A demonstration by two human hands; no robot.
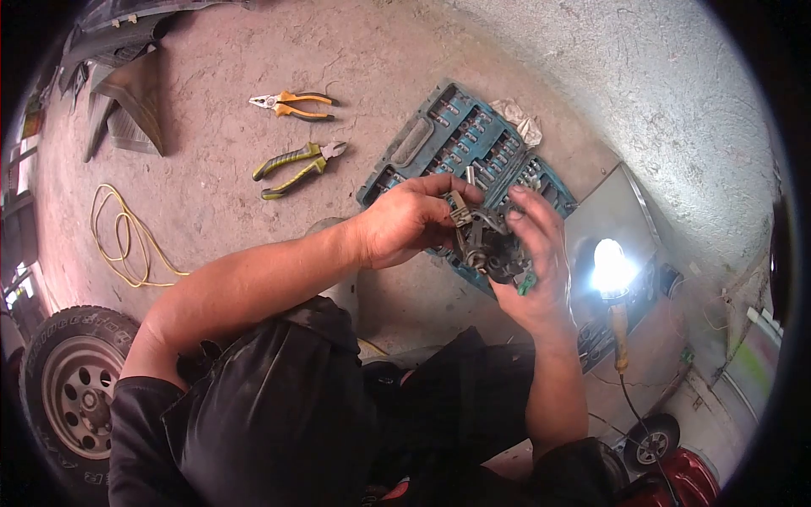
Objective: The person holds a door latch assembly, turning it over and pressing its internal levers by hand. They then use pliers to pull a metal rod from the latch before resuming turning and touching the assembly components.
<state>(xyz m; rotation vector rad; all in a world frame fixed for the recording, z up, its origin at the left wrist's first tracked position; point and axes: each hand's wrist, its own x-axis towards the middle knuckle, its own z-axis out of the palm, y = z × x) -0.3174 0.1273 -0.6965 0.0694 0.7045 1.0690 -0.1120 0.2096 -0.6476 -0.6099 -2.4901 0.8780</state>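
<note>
Between my two hands is a dark, greasy metal mechanical part (pixel 488 245) with levers and a round fitting; its exact kind I cannot make out. My left hand (pixel 414 215) pinches its upper left side near a small tan bracket piece (pixel 459 209). Around the right side of the part curl the fingers and thumb of my right hand (pixel 539 253). A small green piece (pixel 527 283) shows by the right thumb. Beneath both hands lies an open teal socket set case (pixel 405 156) with rows of sockets, partly hidden by them.
Orange-handled pliers (pixel 296 106) and green-handled pliers (pixel 300 169) lie on the concrete floor. A yellow cord (pixel 127 241) is coiled at left, above a wheel (pixel 80 397). At right a lit bulb (pixel 612 269) stands on a wired holder. A crumpled rag (pixel 519 123) touches the wall side.
</note>
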